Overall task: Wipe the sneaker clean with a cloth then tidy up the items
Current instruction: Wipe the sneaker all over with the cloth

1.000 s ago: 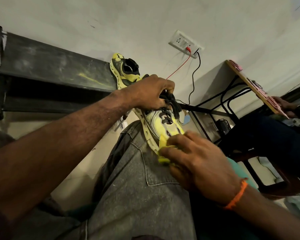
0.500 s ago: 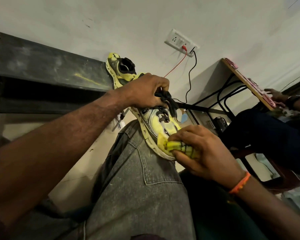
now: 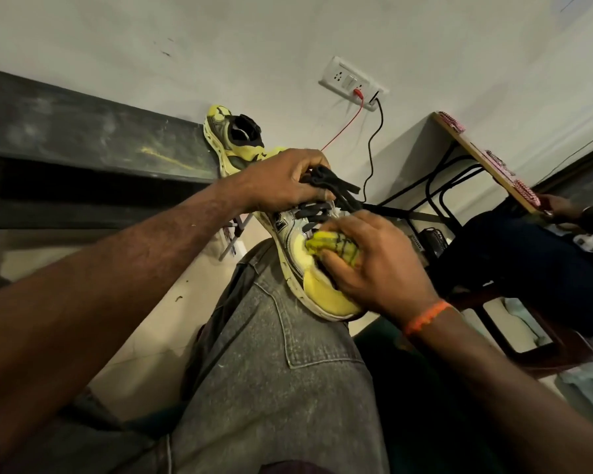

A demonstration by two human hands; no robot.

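Yellow and grey, with a thick pale sole and black laces, the sneaker point(image 3: 298, 254) lies propped on the person's raised knee, which is clad in faded grey denim jeans point(image 3: 271, 364). Its toe points toward the camera and its heel end toward the wall. The left hand point(image 3: 285, 181) clamps over the middle of the shoe, its fingers curled round the bunched black laces point(image 3: 332, 186) near the tongue. The right hand point(image 3: 374, 261) holds a crumpled yellow cloth with dark stripes point(image 3: 332, 246), fingers curled round it, and presses it against the upper just behind the toe cap. An orange thread bracelet point(image 3: 425, 316) circles the right wrist.

A second yellow sneaker with a black collar point(image 3: 233, 138) leans beyond the left hand, touching the end of a dark metal shelf point(image 3: 83, 148) that runs along the white wall. Higher on the wall sits a white switch and socket plate point(image 3: 353, 83), from which a red cable point(image 3: 343, 128) and a black cable point(image 3: 374, 148) hang down. To the right stands a wooden-topped bench on black metal legs point(image 3: 473, 155); another person's hand point(image 3: 558, 206) rests at its far edge, above dark trousers.
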